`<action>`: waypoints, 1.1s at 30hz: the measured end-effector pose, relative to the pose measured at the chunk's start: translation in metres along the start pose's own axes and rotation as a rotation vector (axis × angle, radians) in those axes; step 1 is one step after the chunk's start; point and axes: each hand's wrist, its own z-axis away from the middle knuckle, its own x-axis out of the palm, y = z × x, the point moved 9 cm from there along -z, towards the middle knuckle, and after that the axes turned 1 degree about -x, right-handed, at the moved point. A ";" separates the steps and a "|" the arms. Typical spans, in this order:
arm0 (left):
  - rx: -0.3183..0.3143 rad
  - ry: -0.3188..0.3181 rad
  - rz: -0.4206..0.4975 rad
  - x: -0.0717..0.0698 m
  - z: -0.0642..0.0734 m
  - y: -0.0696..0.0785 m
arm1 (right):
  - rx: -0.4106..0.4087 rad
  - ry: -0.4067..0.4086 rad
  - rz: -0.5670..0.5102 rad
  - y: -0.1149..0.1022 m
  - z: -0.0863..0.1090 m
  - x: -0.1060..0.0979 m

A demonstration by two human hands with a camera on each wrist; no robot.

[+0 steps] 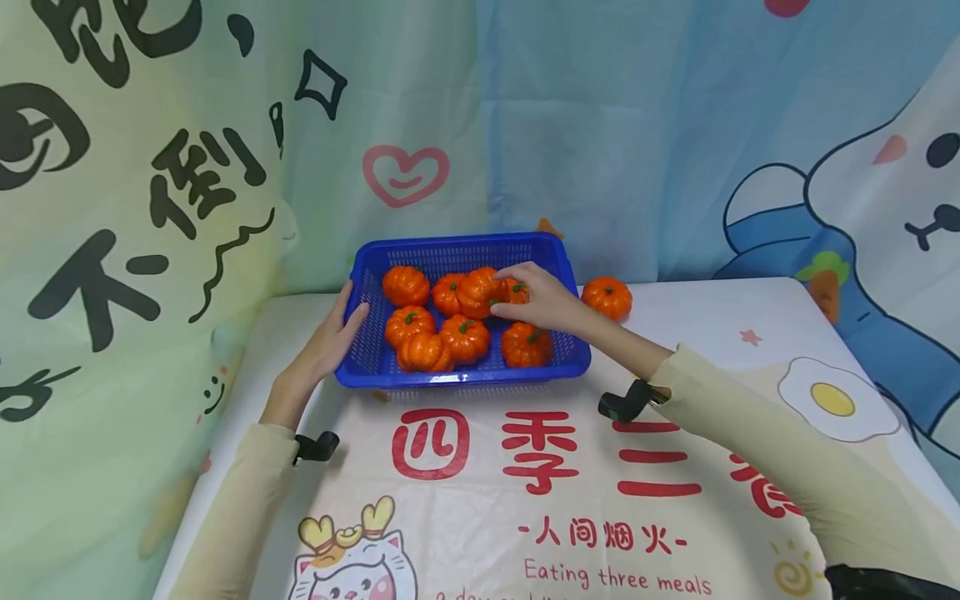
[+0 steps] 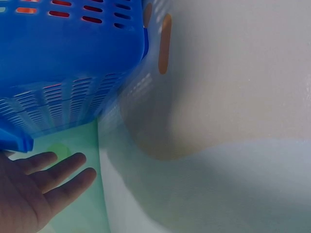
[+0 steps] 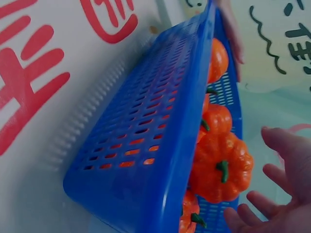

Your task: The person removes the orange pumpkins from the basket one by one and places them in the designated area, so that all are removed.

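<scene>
At nine o'clock on the blue perforated basket (image 1: 457,380), my left hand (image 1: 324,337) rests, fingers straight; toward two, my right hand (image 1: 538,298) hovers, thumb and fingers apart, beside a green-stemmed orange mini pumpkin (image 1: 477,293) inside, near one o'clock. Too loose a pinch could, I judge, let its glossy skin slip, knocking neighbouring pumpkins (image 1: 465,340).
</scene>
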 end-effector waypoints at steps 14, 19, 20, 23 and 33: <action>0.006 -0.004 -0.005 0.003 -0.002 0.002 | -0.090 -0.127 0.092 -0.001 -0.034 0.020; 0.012 -0.001 -0.005 0.003 -0.002 0.002 | -0.094 -0.157 0.115 0.000 -0.043 0.023; 0.012 -0.001 -0.005 0.003 -0.002 0.002 | -0.093 -0.164 0.122 0.000 -0.044 0.023; 0.011 0.001 -0.003 0.002 -0.001 0.003 | -0.098 -0.183 0.133 0.001 -0.048 0.025; -0.006 0.004 0.005 0.001 0.002 0.002 | -0.125 -0.230 0.169 -0.003 -0.056 0.033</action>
